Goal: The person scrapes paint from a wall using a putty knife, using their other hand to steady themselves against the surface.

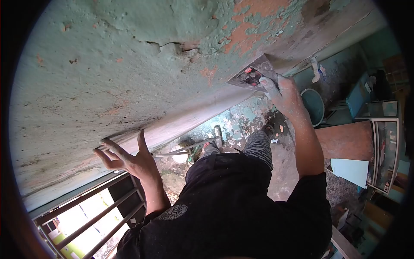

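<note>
Tool: a scraper [251, 74] with a wide flat blade, held in the right hand [285, 98].
Location: far right part of the wall [108, 64], just below a patch where the green paint has gone and orange-brown shows.
Long axis: runs from the hand at the lower right up and left to the wall.
Pointing: the broad front edge faces up-left and meets the wall surface; the handle end points back into the palm.
Blade appearance: grey metal in a trapezoid outline, dulled and smeared, with red and dark marks on the visible face.
Right hand fingers: wrapped tight about the handle, with one dusty finger laid forward on the blade.
Left hand [126, 159]: flat against the wall at the near left, fingers spread wide, thumb raised; it holds nothing.
Wall condition: pale green coat, cracked, blistered and flaking.
Below the left hand: a barred window grille [92, 213], bright behind.
Floor, far below: rubble and paint chips, a teal bucket [314, 107] just right of the right forearm, a pale sheet [351, 170] and a glass cabinet [386, 146] further right.
Hidden: the scraper handle is covered by the hand; whether the whole blade edge touches the wall cannot be told.
Cut off: the dark round lens border trims all corners; the person's black shirt blocks the near floor.
</note>
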{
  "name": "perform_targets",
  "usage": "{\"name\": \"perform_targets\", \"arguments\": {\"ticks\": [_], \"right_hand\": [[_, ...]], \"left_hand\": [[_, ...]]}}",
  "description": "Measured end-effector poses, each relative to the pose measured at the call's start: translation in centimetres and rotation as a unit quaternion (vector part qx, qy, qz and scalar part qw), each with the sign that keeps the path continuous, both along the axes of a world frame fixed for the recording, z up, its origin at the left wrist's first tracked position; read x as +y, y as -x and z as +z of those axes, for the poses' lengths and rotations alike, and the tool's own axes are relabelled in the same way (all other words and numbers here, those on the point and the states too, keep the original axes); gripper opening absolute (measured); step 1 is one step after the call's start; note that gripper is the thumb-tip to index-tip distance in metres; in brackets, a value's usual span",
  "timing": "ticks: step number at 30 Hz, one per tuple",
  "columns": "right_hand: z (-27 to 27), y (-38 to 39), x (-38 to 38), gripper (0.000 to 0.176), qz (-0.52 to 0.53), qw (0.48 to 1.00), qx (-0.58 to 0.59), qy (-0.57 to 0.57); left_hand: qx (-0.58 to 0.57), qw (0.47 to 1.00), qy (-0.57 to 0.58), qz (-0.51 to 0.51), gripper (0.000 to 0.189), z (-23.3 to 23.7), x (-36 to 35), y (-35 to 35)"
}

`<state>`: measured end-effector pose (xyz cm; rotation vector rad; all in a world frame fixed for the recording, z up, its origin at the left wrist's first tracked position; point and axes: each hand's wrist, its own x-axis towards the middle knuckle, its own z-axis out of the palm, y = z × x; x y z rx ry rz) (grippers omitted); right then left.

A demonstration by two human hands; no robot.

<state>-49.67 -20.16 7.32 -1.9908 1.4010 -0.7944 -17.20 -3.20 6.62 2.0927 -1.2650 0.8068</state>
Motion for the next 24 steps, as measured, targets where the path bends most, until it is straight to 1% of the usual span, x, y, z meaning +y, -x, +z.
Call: {"name": "perform_targets", "arguments": {"ticks": [1, 2, 4, 5, 7, 8, 10, 11, 13, 14, 16, 18, 21, 22, 23, 24], "right_hand": [[0.4, -0.2, 0.1, 0.045, 0.002, 0.999, -0.036, -0.01], [0.3, 0.0, -0.4, 0.045, 0.004, 0.999, -0.037, -0.006], [0.0, 0.9, -1.4, 0.031, 0.035, 0.996, 0.088, -0.003], [0.1, 0.8, -1.3, 0.031, 0.034, 0.995, 0.09, -0.004], [0.7, -0.2, -0.6, 0.042, 0.041, 0.998, 0.031, 0.024], [0.8, -0.1, -0.2, 0.042, 0.047, 0.998, 0.031, 0.021], [1.1, -0.2, -0.1, 0.044, 0.006, 0.999, 0.004, -0.032], [1.2, -0.5, -0.6, 0.044, 0.011, 1.0, 0.0, -0.027], [1.0, -0.3, -1.3, 0.044, 0.031, 0.998, 0.055, 0.019], [0.6, -0.4, -1.3, 0.043, 0.055, 0.996, 0.064, 0.028], [0.7, -0.3, -0.8, 0.042, 0.043, 0.998, 0.052, 0.012], [1.0, -0.5, -0.5, 0.042, 0.038, 0.999, 0.038, 0.003], [0.8, 1.4, 0.4, 0.031, -0.01, 0.995, -0.056, -0.08], [-0.7, 2.1, 1.0, 0.029, 0.001, 0.987, -0.126, -0.1], [-1.6, 2.1, 2.0, 0.029, 0.002, 0.987, -0.126, -0.096], [-2.2, 2.0, 3.2, 0.031, 0.025, 0.962, -0.214, -0.169]], "left_hand": [[-0.011, 1.0, -0.005, 0.005, 0.096, 0.0, 0.1, -0.1], [-0.012, 1.0, -0.001, 0.008, 0.096, 0.1, 0.0, -0.2], [-0.013, 1.0, 0.002, 0.002, 0.096, 0.3, -0.1, 0.0], [-0.011, 1.0, 0.001, 0.001, 0.096, 0.3, -0.1, 0.1], [0.011, 1.0, 0.012, -0.006, 0.097, 0.3, -0.1, 0.2], [0.012, 1.0, 0.009, 0.0, 0.097, 0.2, 0.0, 0.2], [-0.002, 1.0, 0.001, 0.002, 0.101, 0.2, 0.0, 0.0], [0.017, 1.0, 0.004, -0.003, 0.101, 0.3, 0.1, 0.1], [0.017, 1.0, 0.01, -0.007, 0.101, 0.2, 0.1, 0.1], [0.02, 1.0, 0.009, -0.01, 0.101, 0.2, 0.0, 0.3], [0.004, 1.0, 0.011, -0.014, 0.097, 0.3, 0.0, 0.1], [0.011, 1.0, 0.012, -0.012, 0.099, 0.4, 0.1, 0.3], [0.017, 1.0, 0.019, -0.012, 0.101, 0.3, 0.0, 0.1], [0.014, 1.0, 0.018, -0.012, 0.102, 0.3, 0.0, 0.1], [0.01, 1.0, 0.016, -0.012, 0.102, 0.2, 0.0, 0.1], [0.01, 1.0, 0.02, -0.012, 0.102, 0.2, 0.1, 0.2]]}}
